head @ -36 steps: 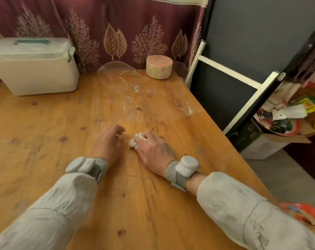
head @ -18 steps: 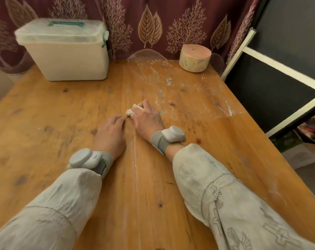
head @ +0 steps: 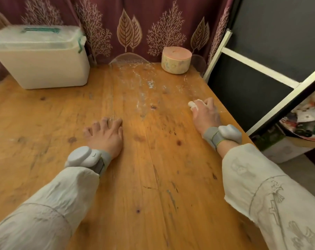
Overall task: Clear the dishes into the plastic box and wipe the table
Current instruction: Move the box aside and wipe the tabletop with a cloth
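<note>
Plastic box point(head: 43, 64) lidded, table's point(head: 153, 177) far left; no dishes seen; we judged clearing done; right hand point(head: 205, 114) clutched wad point(head: 193, 104) near right edge; left hand point(head: 104, 136) splayed flat; pale smears point(head: 144, 91) remained beyond.

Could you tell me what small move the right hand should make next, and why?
Probably sweep the right hand, which grips the white wad near the table's right edge, forward and left over the whitish smears. They streak the wood short of the round tin, so wiping looks unfinished.
</note>
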Available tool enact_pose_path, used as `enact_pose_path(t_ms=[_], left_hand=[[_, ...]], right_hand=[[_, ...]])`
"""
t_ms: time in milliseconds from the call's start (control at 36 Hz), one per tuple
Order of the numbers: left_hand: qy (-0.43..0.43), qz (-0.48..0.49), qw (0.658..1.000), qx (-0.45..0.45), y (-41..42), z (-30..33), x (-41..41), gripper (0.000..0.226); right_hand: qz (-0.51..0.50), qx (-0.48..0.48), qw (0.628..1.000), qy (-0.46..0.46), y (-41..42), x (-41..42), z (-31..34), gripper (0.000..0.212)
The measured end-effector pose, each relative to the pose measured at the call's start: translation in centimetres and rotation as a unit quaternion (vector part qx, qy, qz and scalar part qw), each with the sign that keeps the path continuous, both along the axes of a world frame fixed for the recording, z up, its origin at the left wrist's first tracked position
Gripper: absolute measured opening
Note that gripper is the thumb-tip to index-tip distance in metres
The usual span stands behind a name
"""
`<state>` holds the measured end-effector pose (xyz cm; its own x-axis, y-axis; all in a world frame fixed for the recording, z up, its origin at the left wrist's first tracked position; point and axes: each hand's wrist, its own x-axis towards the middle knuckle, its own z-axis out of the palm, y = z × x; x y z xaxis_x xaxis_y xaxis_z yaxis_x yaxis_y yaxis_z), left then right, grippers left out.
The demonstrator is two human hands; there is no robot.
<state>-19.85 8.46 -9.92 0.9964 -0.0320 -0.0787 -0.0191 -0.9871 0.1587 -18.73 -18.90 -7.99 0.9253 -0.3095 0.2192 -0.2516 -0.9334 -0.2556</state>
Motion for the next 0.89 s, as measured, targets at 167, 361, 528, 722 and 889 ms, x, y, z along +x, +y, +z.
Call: enact_pose_path(t_ms=[167,361,528,722,889], left_hand=[[-0.008,-0.043,0.997,0.063,-3.7,0.4,0.3,0.041],[-0.077,-0.174,0.982,0.001,-9.1,-0.1,-0.9,0.040],[-0.078,-0.231,0.970,-0.020,-12.2,-0.9,-0.5,0.079],[-0.066,-0.225,0.972,-0.017,-12.6,-1.0,-0.2,0.061],[-0.051,-0.226,0.973,-0.020,-12.4,-0.8,-0.3,0.062]], right_hand=[[0.179,-0.016,0.983,-0.025,5.7,-1.9,0.8,0.033],[0.199,-0.023,0.979,0.035,2.7,-1.7,-1.1,0.039],[0.036,-0.010,0.998,0.055,-5.0,-0.2,-1.1,0.038],[-0.139,-0.045,0.989,0.029,-11.8,-0.4,-0.9,0.027],[-0.038,-0.045,0.996,-0.068,-8.1,-0.5,0.5,0.032]])
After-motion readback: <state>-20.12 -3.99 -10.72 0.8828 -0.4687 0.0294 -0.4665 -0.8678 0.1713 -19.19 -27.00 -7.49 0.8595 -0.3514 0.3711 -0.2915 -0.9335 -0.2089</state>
